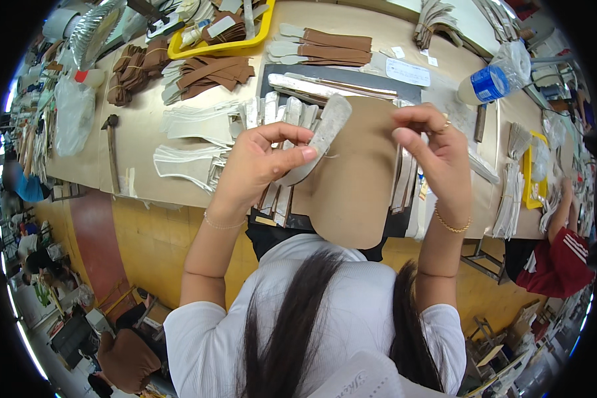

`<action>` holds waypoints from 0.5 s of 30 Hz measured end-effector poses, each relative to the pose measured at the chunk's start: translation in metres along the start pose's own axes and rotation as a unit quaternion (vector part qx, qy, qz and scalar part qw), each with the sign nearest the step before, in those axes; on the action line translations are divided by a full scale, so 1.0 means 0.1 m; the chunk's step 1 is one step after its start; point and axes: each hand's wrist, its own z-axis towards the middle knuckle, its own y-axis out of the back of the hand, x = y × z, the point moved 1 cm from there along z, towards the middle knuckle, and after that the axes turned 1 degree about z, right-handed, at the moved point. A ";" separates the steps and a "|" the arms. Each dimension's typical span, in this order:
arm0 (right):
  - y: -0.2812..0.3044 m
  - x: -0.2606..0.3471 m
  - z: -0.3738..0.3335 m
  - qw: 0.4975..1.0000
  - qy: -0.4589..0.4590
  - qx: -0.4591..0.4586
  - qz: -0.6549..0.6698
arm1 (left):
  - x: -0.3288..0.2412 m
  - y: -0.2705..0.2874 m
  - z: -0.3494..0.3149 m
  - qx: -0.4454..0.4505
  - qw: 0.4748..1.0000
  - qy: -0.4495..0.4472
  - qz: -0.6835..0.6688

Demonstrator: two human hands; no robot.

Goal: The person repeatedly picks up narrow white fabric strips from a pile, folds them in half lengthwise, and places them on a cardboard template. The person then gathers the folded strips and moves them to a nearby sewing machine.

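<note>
The fingers (290, 134) of the left hand (253, 169) are clamped on a flat, pale strip (333, 121), with the thumb on one side and the pointing finger on the other. The strip has a round top end and some gray marks. It is tilted, with its top leaning to the right, and it is up over the left side of a big tan sheet (355, 186). The right hand (443, 152) is near the right side of the tan sheet. Its thumb and pointing finger are bent toward each other with a little gap between them, and I can see nothing in them. The tan sheet is bent in a curve, and its near end is by the person's tummy. Under it is a dark mat (404, 90) on the table (146, 126). To the left of the left hand lie white pieces (196, 126) in bunches. Farther left is a hammer (113, 149). A pile of brown strips (225, 71) lies just below a yellow tray (266, 33). On the right is a bottle (487, 85) with a blue label, tipped over to one side
</note>
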 end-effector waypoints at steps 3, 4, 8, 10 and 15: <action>-0.11 0.13 0.02 0.996 0.063 0.036 -0.058 | -0.02 -0.11 -0.06 0.036 0.998 -0.047 -0.006; -0.16 0.15 0.02 0.994 0.085 0.030 -0.065 | -0.03 -0.14 -0.06 0.042 0.998 -0.046 0.005; -0.23 0.21 -0.01 0.993 0.094 0.041 -0.059 | -0.06 -0.19 -0.09 0.058 0.996 -0.041 0.051; -0.23 0.24 -0.02 0.997 0.066 0.039 -0.006 | -0.06 -0.20 -0.11 0.062 0.996 -0.047 0.048; -0.16 0.26 0.01 0.997 0.024 0.046 0.049 | -0.07 -0.24 -0.12 0.070 0.994 -0.048 0.063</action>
